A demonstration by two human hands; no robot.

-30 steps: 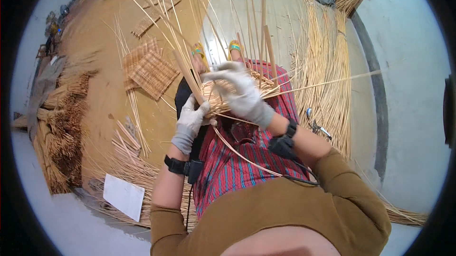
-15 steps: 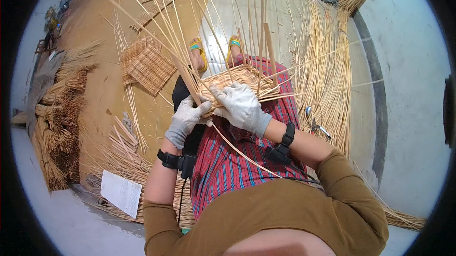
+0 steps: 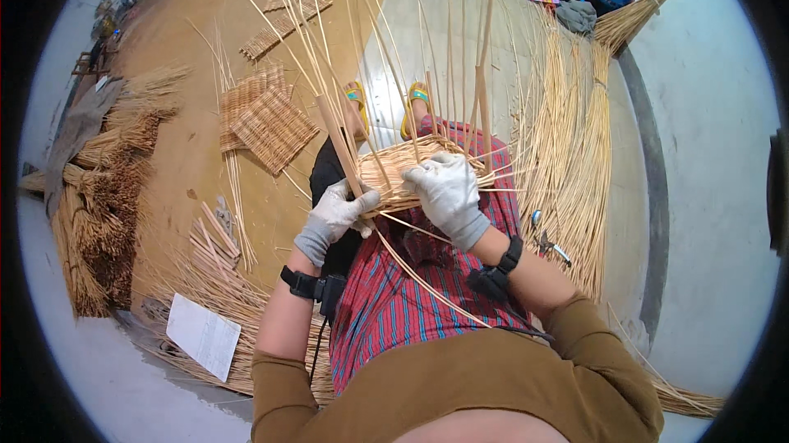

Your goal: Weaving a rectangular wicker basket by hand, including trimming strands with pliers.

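A small, partly woven wicker basket (image 3: 386, 165) rests at my lap, with long pale stakes standing up from its walls. At its near left corner my left hand (image 3: 337, 214), in a white work glove, is closed on the basket, thumb over the edge beside a thick flat corner stake (image 3: 339, 143). My gloved right hand (image 3: 448, 195) sits over the near wall with its fingers curled and pressed together; what they pinch is hidden. A long loose cane strand (image 3: 419, 274) runs from the near left corner toward my waist.
Woven panels (image 3: 275, 131) lie on the floor ahead to the left. Bundled canes (image 3: 103, 221) are stacked at far left, and long loose canes (image 3: 567, 172) spread along the right. Pliers-like cutters (image 3: 552, 247) lie there too. A white sheet (image 3: 204, 336) sits at lower left.
My right hand has shifted right along the near wall, its fingers now curled in rather than reaching left. My left hand keeps the corner. The view has shifted slightly.
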